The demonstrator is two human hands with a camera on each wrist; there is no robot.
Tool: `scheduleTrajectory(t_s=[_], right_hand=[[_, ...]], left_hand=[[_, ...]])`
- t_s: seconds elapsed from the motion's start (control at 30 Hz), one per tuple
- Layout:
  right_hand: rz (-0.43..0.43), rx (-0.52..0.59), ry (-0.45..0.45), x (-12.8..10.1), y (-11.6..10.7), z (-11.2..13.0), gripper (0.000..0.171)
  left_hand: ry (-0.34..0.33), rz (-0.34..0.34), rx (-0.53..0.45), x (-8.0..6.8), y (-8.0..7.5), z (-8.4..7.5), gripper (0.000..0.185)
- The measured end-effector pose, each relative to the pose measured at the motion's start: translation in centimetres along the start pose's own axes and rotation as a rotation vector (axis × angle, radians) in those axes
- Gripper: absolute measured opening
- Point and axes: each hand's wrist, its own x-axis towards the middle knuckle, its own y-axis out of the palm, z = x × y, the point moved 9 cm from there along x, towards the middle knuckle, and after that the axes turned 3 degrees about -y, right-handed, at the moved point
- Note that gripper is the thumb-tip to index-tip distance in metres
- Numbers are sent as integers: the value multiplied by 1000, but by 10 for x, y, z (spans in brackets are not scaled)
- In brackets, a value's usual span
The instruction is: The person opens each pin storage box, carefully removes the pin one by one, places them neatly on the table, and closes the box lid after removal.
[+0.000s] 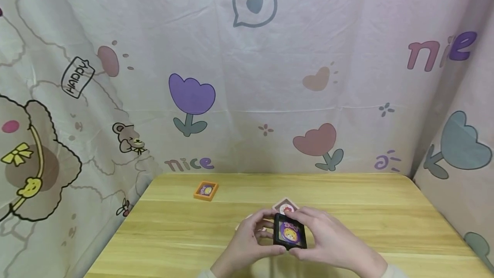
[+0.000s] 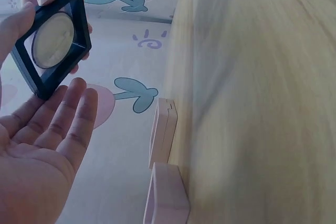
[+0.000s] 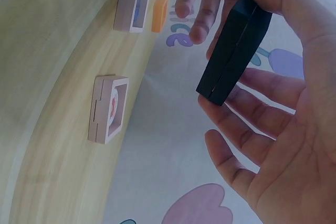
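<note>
Both hands hold a small black square display frame (image 1: 290,232) above the table. A round badge with a yellow cartoon bear on purple sits behind its clear window. My left hand (image 1: 248,241) grips the frame's left side between thumb and fingers. On the opposite side, my right hand (image 1: 329,239) pinches it at the top and bottom edges. The left wrist view shows the frame's back (image 2: 82,38), with the badge's plain disc in the middle. In the right wrist view, a thin seam runs along the black side wall (image 3: 233,51).
A pink frame (image 1: 286,203) with a red-and-white round piece lies just behind the hands. Another pink frame (image 3: 122,6) is mostly hidden by the left hand in the head view. Farther back left lies an orange frame (image 1: 206,191). Printed cloth (image 1: 254,55) hangs behind the wooden table (image 1: 173,226).
</note>
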Motion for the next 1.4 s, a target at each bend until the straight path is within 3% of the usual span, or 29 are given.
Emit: scheduleTrajectory(t_s=[0.37, 0.73, 1.07, 1.4], right_hand=[[-26, -52, -34, 4, -1, 3, 71], [4, -125, -39, 7, 1, 7, 71], [23, -179, -117, 15, 0, 15, 65], [14, -132, -123, 19, -4, 13, 66]], left_hand=[[-7, 22, -11, -1, 1, 4, 71], [-22, 30, 4, 0, 1, 8, 64], [-40, 42, -12, 2, 0, 10, 63], [-46, 34, -12, 7, -1, 6, 65]])
